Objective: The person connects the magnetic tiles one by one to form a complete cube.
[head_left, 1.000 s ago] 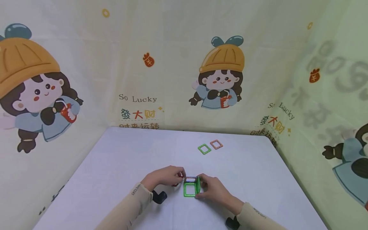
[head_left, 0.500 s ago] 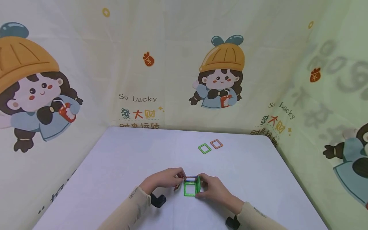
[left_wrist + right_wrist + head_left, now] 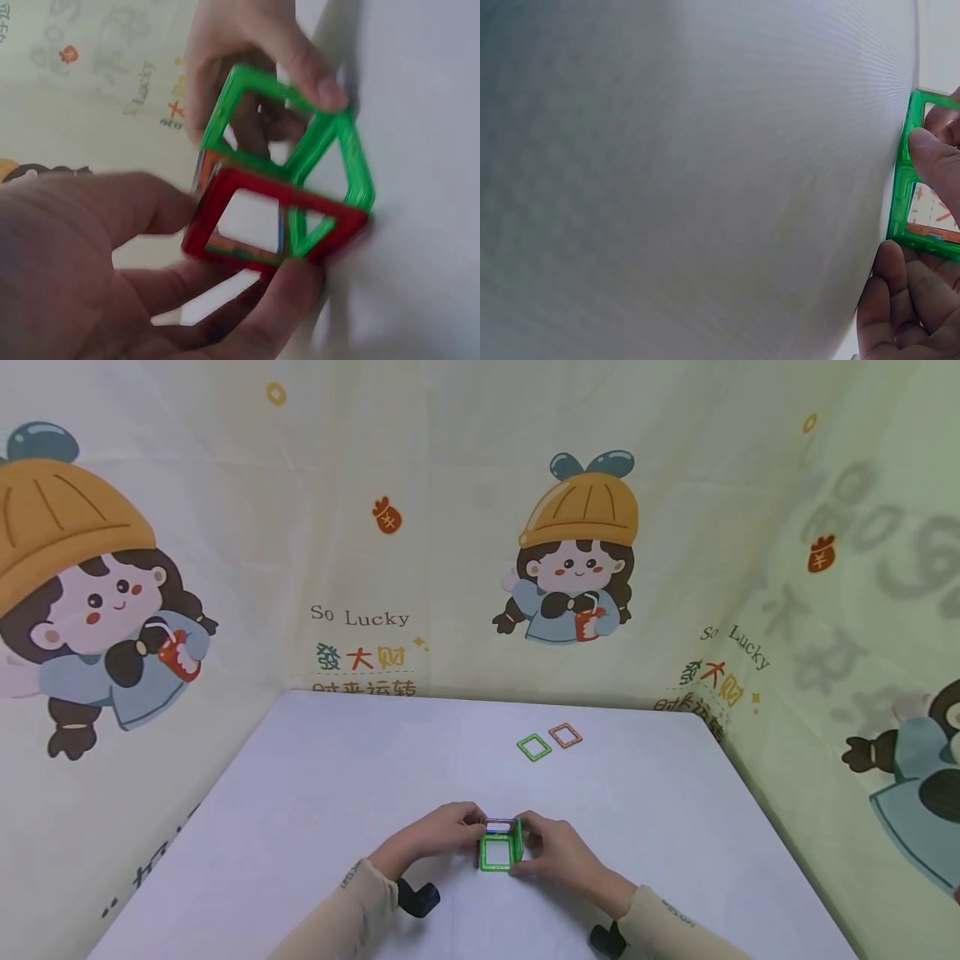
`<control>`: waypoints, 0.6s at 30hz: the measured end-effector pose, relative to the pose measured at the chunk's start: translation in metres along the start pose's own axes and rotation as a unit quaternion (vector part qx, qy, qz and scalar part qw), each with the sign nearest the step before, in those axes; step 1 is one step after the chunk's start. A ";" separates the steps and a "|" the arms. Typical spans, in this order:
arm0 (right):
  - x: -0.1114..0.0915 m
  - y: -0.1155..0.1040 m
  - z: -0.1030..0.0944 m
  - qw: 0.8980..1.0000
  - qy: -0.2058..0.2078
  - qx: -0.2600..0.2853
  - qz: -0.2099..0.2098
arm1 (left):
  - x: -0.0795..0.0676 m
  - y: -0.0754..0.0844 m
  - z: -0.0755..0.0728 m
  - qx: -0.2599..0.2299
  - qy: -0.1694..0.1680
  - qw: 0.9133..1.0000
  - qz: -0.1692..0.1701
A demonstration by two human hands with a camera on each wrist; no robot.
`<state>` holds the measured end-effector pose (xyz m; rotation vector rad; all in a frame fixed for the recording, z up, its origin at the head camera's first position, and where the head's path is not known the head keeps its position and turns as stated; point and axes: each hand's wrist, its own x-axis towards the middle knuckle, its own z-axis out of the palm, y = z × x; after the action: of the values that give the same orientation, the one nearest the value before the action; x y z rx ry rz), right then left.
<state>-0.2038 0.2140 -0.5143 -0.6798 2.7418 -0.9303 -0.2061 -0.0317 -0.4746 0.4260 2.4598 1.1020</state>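
Note:
A small structure of square magnetic tiles stands in front of me: a green base tile (image 3: 497, 867), an upright green tile (image 3: 518, 842) on its right side, and a back tile (image 3: 500, 820) whose edge looks orange in the left wrist view. My left hand (image 3: 450, 828) pinches a red magnetic tile (image 3: 201, 225) upright along the structure's left side. My right hand (image 3: 558, 852) grips the upright green tile, its thumb near the front corner. In the right wrist view, green tiles (image 3: 906, 199) and fingers fill only the right edge.
Farther back on the white table (image 3: 375, 752) lie a loose green tile (image 3: 534, 759) and an orange tile (image 3: 566, 746), corner to corner. Patterned cloth walls (image 3: 465, 527) stand behind and beside the table. A black wrist device (image 3: 420, 900) sits under my left wrist.
My left hand has moved slightly right and nearer, bringing the red tile from beside the structure up against its left side. My right hand stays in place.

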 end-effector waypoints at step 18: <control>0.001 -0.003 -0.003 1.000 0.003 -0.004 -0.005 | -0.003 0.007 -0.002 -0.006 0.026 1.000 0.003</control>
<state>-0.2043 0.2130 -0.5102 -0.6943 2.7522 -0.9256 -0.2040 -0.0295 -0.4680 0.4065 2.4983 1.1435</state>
